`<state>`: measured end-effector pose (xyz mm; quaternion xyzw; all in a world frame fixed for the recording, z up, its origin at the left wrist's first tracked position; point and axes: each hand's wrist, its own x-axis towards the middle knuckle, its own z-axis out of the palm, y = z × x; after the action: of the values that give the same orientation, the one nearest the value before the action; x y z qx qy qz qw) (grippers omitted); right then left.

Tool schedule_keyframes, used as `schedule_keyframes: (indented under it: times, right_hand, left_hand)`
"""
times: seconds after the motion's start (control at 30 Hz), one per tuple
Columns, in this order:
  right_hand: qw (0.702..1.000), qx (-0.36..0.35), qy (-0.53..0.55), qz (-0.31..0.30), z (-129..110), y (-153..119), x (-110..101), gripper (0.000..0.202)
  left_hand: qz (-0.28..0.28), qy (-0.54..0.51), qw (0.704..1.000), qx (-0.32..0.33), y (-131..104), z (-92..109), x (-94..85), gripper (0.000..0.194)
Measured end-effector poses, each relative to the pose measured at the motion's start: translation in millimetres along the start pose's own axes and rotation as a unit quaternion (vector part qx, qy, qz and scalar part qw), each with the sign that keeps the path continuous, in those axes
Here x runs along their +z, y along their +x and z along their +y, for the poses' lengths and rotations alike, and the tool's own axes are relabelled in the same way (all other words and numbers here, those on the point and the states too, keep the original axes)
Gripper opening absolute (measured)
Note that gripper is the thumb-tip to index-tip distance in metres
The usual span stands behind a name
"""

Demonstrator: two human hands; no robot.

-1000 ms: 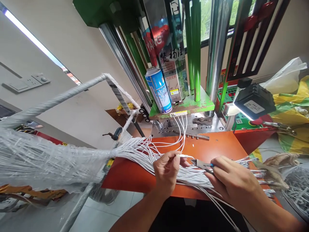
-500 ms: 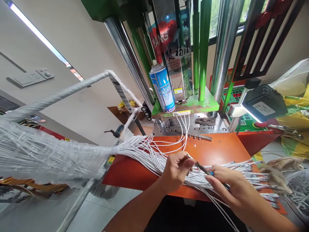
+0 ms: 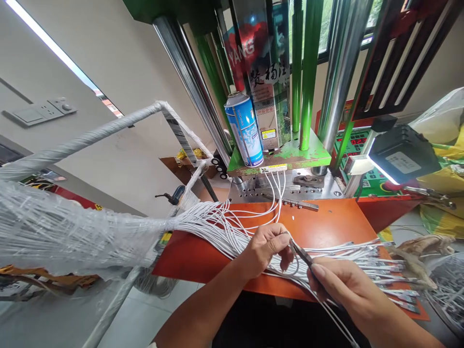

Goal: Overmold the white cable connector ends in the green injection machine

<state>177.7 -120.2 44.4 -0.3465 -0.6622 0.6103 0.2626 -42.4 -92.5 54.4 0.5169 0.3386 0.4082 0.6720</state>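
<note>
Over the orange board [image 3: 326, 217], my left hand [image 3: 270, 246] pinches the end of a white cable, with a loop of it hanging below the fingers. My right hand [image 3: 339, 285] is wrapped round a dark slim tool [image 3: 303, 254], perhaps pliers or cutters. The tool's tip meets the cable end at my left fingertips; its exact contact is too small to tell. Beneath both hands lies a large bundle of white cables [image 3: 213, 232], their connector ends [image 3: 393, 270] spread at the board's right side.
Behind the board stands a green press [image 3: 311, 157] with a blue spray can [image 3: 244, 130] on its plate. A metal bar [image 3: 300, 205] lies at the board's back edge. A lamp [image 3: 402, 154] is at right; a wrapped frame [image 3: 90, 137] is at left.
My right hand has turned and its fingers have closed further round the tool. My left fingers have shifted their pinch, and a cable loop now shows below them. The view has moved slightly.
</note>
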Motion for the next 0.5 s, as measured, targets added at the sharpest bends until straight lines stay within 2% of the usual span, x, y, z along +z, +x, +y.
schedule_keyframes:
  times: [0.07,0.13,0.27,0.37,0.5]
  right_hand:
    - [0.991,-0.042,-0.122,0.047,6.1,1.4,-1.1,0.05]
    - [0.962,-0.087,-0.234,0.107,10.1,2.4,-0.2,0.045]
    - [0.844,-0.185,-0.441,0.244,11.9,3.6,4.5,0.034]
    - [0.786,-0.207,-0.52,0.262,10.8,4.7,7.7,0.029]
    - [0.749,-0.196,-0.572,0.27,8.5,6.2,9.1,0.028]
  left_hand:
    - [0.01,0.074,0.997,0.02,-1.1,4.3,2.8,0.046]
    - [0.038,0.13,0.99,0.05,-2.3,7.9,7.6,0.048]
    - [0.129,0.188,0.969,0.096,-3.3,4.5,18.0,0.047]
    - [0.189,0.218,0.952,0.104,-3.2,-5.3,23.4,0.045]
    - [0.228,0.235,0.938,0.116,-1.6,-14.2,30.1,0.038]
